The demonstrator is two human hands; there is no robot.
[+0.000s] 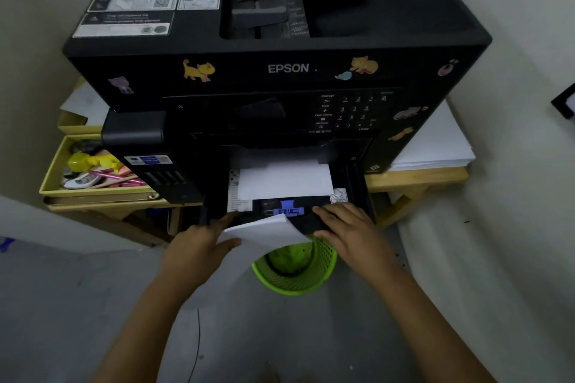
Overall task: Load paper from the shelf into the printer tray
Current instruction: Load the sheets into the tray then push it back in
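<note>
A black Epson printer (280,68) sits on a wooden shelf. Its paper tray (354,177) is pulled out at the bottom front, with white sheets (284,179) lying inside and a blue paper guide (287,208) at the near end. My left hand (199,242) grips a stack of white paper (264,232) by its left edge, just in front of the tray. My right hand (348,230) rests on the tray's front edge at the right, fingers curled over it, beside the stack.
A green mesh bin (295,270) stands on the floor under the held paper. A yellow box (93,171) of pens and clutter sits left of the printer. More white paper (435,143) is piled on the wooden shelf (413,180) to the right. Walls close in on both sides.
</note>
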